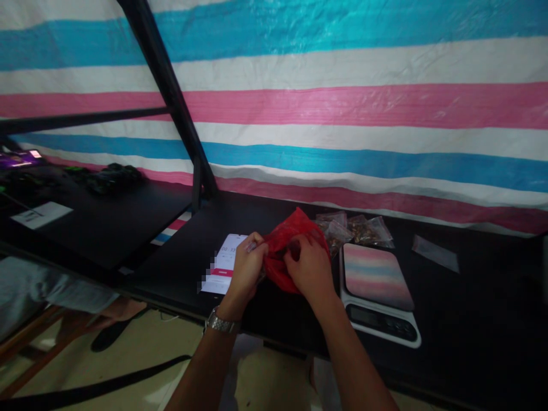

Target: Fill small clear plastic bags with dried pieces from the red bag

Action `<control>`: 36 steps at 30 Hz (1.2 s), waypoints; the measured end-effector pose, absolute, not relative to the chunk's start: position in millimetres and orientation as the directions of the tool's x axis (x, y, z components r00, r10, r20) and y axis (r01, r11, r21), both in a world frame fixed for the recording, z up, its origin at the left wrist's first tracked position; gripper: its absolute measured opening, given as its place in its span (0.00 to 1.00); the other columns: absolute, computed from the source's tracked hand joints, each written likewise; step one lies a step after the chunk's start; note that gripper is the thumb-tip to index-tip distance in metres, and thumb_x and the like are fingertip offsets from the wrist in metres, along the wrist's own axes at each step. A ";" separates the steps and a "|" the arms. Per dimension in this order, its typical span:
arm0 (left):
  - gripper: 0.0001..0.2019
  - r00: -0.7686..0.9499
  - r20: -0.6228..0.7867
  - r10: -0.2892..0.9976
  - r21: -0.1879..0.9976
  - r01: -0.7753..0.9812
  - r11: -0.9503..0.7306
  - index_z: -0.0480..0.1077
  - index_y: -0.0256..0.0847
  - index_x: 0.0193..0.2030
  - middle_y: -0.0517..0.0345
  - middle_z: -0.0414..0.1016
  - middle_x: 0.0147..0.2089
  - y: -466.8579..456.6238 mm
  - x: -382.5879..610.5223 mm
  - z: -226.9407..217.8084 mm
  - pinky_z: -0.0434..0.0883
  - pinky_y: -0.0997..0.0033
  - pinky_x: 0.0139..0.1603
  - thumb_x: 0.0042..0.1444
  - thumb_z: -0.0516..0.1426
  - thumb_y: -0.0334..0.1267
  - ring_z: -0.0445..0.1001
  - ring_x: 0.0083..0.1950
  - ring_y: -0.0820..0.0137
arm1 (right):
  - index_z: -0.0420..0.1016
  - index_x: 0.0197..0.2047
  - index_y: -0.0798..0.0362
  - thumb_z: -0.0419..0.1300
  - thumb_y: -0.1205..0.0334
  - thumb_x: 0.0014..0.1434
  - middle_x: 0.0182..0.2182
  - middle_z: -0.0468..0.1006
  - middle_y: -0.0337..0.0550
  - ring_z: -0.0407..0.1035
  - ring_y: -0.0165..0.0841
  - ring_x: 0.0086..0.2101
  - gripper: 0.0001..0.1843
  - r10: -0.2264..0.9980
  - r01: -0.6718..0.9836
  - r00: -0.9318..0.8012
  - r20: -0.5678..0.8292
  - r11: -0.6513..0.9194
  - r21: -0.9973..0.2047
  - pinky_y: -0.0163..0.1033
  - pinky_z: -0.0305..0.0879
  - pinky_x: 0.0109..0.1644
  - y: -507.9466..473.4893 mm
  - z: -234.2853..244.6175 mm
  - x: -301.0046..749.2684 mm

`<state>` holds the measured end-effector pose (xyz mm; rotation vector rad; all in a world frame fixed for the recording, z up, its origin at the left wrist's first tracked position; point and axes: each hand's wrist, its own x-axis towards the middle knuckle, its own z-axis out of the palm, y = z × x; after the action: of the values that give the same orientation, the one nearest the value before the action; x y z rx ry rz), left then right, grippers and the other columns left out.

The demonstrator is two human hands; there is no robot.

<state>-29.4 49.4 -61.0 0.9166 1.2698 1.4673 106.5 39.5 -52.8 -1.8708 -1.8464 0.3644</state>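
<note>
A crumpled red plastic bag (284, 278) stands on the black table in front of me. Closed on the bag's left edge is my left hand (248, 262), with a metal watch (221, 322) at its wrist. My right hand (311, 268) is at the bag's mouth, fingers bent and gripping the red plastic; the fingertips are partly hidden. What the bag holds is out of sight. Behind it lie small clear zip bags (369, 230) of brownish pieces. A phone (220, 268) with a timer on its screen lies beside my left hand.
Right of the bag sits a kitchen scale (381, 294) with a shiny plate. An unfilled-looking clear zip bag (435, 253) lies farther right. A black metal post (171, 97) rises at the left before a striped tarp. Another person's arm (115, 309) shows at lower left.
</note>
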 end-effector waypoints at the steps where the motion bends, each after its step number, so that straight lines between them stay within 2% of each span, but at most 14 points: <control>1: 0.08 -0.271 -0.050 0.961 0.982 -0.188 -0.002 0.61 0.43 0.21 0.69 0.57 0.21 49.2 -29.3 -60.2 0.52 0.77 0.23 0.35 0.59 0.34 0.54 0.24 0.76 | 0.79 0.54 0.54 0.62 0.64 0.66 0.52 0.82 0.54 0.76 0.45 0.52 0.14 0.989 0.858 0.032 0.146 0.047 -0.511 0.46 0.67 0.58 39.6 -52.7 107.3; 7: 0.07 -0.280 -0.105 0.954 0.963 -0.267 0.028 0.62 0.43 0.22 0.69 0.58 0.21 48.6 -29.3 -57.5 0.54 0.77 0.21 0.33 0.57 0.34 0.55 0.23 0.76 | 0.81 0.52 0.52 0.63 0.68 0.62 0.50 0.84 0.49 0.76 0.41 0.49 0.15 0.991 0.797 -0.024 0.132 0.099 -0.596 0.44 0.67 0.57 41.7 -53.6 111.1; 14: 0.11 -0.282 -0.157 0.947 0.932 -0.360 0.048 0.60 0.44 0.25 0.71 0.58 0.21 47.5 -28.8 -57.7 0.55 0.78 0.21 0.33 0.58 0.35 0.57 0.21 0.77 | 0.81 0.49 0.51 0.64 0.67 0.61 0.45 0.86 0.44 0.80 0.38 0.46 0.13 0.989 0.652 -0.068 0.134 0.146 -0.744 0.41 0.70 0.55 42.6 -58.4 111.7; 16: 0.11 -0.286 -0.168 0.943 0.926 -0.373 0.052 0.60 0.44 0.25 0.71 0.59 0.21 46.7 -29.1 -57.7 0.55 0.78 0.21 0.33 0.58 0.34 0.57 0.21 0.77 | 0.81 0.50 0.51 0.64 0.67 0.62 0.45 0.87 0.45 0.80 0.38 0.46 0.13 0.989 0.667 -0.062 0.131 0.138 -0.732 0.41 0.71 0.55 42.1 -57.4 111.8; 22: 0.11 -0.290 -0.194 0.937 0.918 -0.390 0.069 0.61 0.43 0.25 0.72 0.60 0.22 45.9 -32.7 -57.7 0.58 0.78 0.22 0.33 0.58 0.33 0.59 0.22 0.78 | 0.84 0.48 0.56 0.62 0.60 0.67 0.46 0.86 0.57 0.80 0.46 0.48 0.12 0.989 0.839 0.113 0.099 -0.042 -0.543 0.45 0.71 0.53 42.6 -51.5 116.2; 25: 0.11 -0.278 -0.205 0.939 0.912 -0.402 0.080 0.61 0.43 0.25 0.72 0.59 0.21 45.7 -32.7 -56.5 0.58 0.78 0.22 0.31 0.58 0.32 0.59 0.21 0.78 | 0.84 0.49 0.56 0.62 0.60 0.67 0.46 0.86 0.56 0.80 0.46 0.48 0.13 0.993 0.862 0.087 0.083 -0.033 -0.506 0.45 0.71 0.53 42.4 -52.2 117.3; 30: 0.11 -0.262 -0.202 0.944 0.909 -0.408 0.081 0.60 0.44 0.24 0.72 0.59 0.21 43.3 -29.6 -53.2 0.57 0.78 0.21 0.32 0.58 0.33 0.58 0.20 0.78 | 0.82 0.52 0.52 0.63 0.65 0.64 0.49 0.86 0.51 0.80 0.42 0.49 0.14 0.993 0.800 0.008 0.121 0.066 -0.596 0.42 0.71 0.54 39.9 -54.8 113.6; 33: 0.11 -0.256 -0.198 0.946 0.911 -0.403 0.081 0.60 0.44 0.25 0.72 0.58 0.21 42.6 -28.8 -51.9 0.56 0.77 0.20 0.32 0.58 0.33 0.57 0.20 0.77 | 0.82 0.51 0.51 0.63 0.65 0.65 0.48 0.87 0.49 0.81 0.40 0.46 0.12 0.994 0.755 0.018 0.110 0.059 -0.653 0.41 0.71 0.52 39.6 -53.9 111.9; 36: 0.10 -0.271 -0.185 0.944 0.920 -0.385 0.070 0.61 0.44 0.25 0.71 0.59 0.21 43.1 -29.7 -51.4 0.57 0.77 0.20 0.31 0.57 0.33 0.58 0.21 0.77 | 0.83 0.50 0.51 0.62 0.64 0.66 0.46 0.87 0.48 0.81 0.40 0.46 0.12 0.995 0.756 0.025 0.094 0.043 -0.653 0.41 0.71 0.51 39.9 -51.5 111.6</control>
<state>-29.7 43.1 -51.4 0.6679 1.1897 1.4809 111.6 39.9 -51.5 -1.7638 -1.7818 0.5703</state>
